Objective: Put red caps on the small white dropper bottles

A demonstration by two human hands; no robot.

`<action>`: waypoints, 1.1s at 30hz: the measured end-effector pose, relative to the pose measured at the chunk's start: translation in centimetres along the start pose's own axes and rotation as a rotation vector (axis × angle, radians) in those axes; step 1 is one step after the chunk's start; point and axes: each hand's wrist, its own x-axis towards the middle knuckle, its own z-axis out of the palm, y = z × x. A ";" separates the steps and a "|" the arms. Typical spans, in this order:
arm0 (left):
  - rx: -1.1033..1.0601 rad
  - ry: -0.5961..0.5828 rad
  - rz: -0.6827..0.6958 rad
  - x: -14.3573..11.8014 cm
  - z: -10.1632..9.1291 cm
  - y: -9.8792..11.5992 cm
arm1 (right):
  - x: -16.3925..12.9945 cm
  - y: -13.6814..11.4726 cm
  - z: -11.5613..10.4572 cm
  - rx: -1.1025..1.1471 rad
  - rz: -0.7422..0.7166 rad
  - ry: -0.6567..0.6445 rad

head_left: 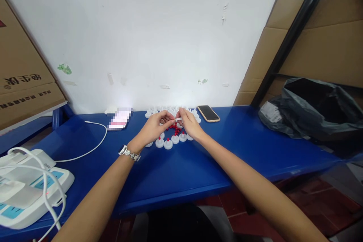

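White cap pinched between left hand and right hand, finished caps below, phone beside.

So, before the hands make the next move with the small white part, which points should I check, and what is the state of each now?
1. Small white part pinched between left hand and right hand: ok.
2. Loose red pieces within reach under the hands: ok.
3. Finished white caps with red tips standing upright in a row: ok.
4. Phone lying apart from the caps: ok.
5. Red piece already seated in the held part: cannot tell.
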 end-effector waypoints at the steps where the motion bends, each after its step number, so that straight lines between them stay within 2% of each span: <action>1: -0.048 0.022 0.000 0.0 0.3 0.0 | 0.0 -0.1 0.1 0.040 0.007 0.007; 5: -0.183 0.112 -0.011 0.1 1.3 0.0 | -0.1 -0.6 0.4 0.165 0.033 0.016; 10: -0.260 0.193 -0.039 0.2 1.5 0.0 | -0.3 -1.3 0.5 0.235 0.052 0.025; 22: -0.366 0.219 -0.072 0.2 2.2 0.7 | -0.3 -1.5 0.7 0.278 0.033 0.059; 27: -0.417 0.292 -0.078 0.3 2.9 0.8 | -0.5 -1.6 1.4 0.290 0.031 0.138; 33: -0.425 0.316 -0.069 0.4 3.0 1.4 | -0.8 -2.3 2.0 0.241 0.038 0.207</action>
